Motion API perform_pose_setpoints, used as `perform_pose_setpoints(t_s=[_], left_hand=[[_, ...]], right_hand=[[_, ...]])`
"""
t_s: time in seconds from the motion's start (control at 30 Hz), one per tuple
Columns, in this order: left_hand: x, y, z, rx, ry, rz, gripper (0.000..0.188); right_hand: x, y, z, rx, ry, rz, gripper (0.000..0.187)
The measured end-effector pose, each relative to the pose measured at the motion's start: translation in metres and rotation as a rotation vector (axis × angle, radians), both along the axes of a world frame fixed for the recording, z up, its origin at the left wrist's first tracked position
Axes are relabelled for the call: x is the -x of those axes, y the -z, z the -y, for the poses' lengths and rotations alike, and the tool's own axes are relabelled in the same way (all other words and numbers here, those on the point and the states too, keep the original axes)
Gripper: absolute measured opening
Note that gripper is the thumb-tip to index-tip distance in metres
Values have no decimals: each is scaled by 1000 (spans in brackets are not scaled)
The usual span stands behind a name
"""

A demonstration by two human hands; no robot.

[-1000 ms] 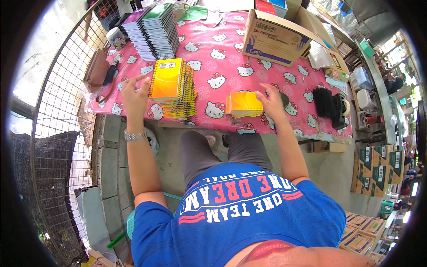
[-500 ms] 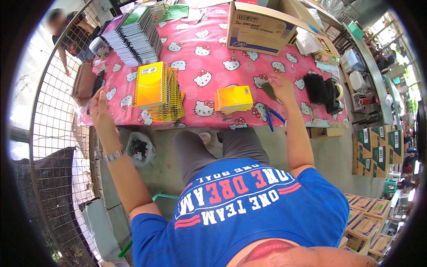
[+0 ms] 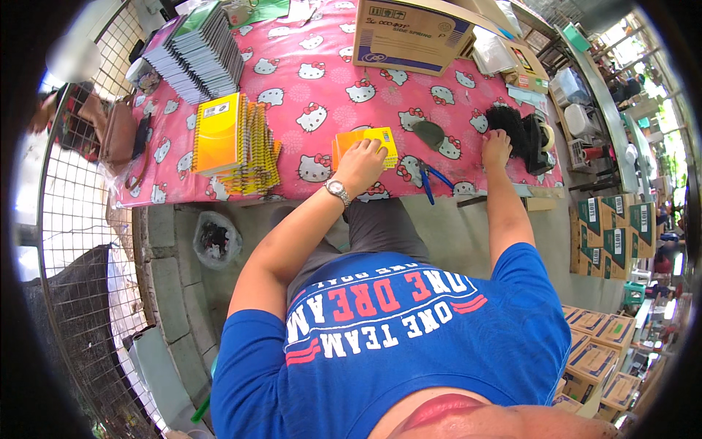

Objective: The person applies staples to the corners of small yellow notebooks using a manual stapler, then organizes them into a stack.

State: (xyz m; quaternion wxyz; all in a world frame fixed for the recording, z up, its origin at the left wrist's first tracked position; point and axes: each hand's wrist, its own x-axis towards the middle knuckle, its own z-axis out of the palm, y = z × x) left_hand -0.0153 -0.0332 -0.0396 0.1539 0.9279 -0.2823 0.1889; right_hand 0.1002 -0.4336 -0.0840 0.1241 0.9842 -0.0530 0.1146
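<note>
My left hand lies over a small stack of yellow-orange notebooks near the table's front edge, its fingers spread on the top cover. On the right, my right hand is at the edge of a bristly black heap that looks like thin coils. Its fingers are drawn together, and whatever is between them is too small to make out. Blue-handled pliers and a dark, flat, rounded piece lie between my hands. A taller stack of yellow spiral notebooks leans left of my left hand.
Tall stacks of wire-bound books stand at the back left, a cardboard box at the back. A black tape dispenser sits beside the black heap. Below the table's left part is a clear plastic bag with dark scraps.
My left hand has swung right from the table's left side onto the small notebook stack. My right hand has left the dark rounded piece and moved right to the black heap.
</note>
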Motion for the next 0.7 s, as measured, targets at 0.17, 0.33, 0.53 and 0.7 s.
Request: perform_pose_setpoints(t_s=[0.17,0.33,0.53,0.7], left_hand=[[3,14,-1,-145,58,53,12],[5,-10,-24,-108,52,-71,13],[-17,-25,-20,44,-76,-127,21],[-28,-19,-8,131,-77,-32,20]], right_hand=[[-12,3,32,-146,91,-136,38],[-19,-19,2,66,-90,259,27],[-53,-9,16,207,-80,-17,14],[-52,14,36,127,-57,50,12]])
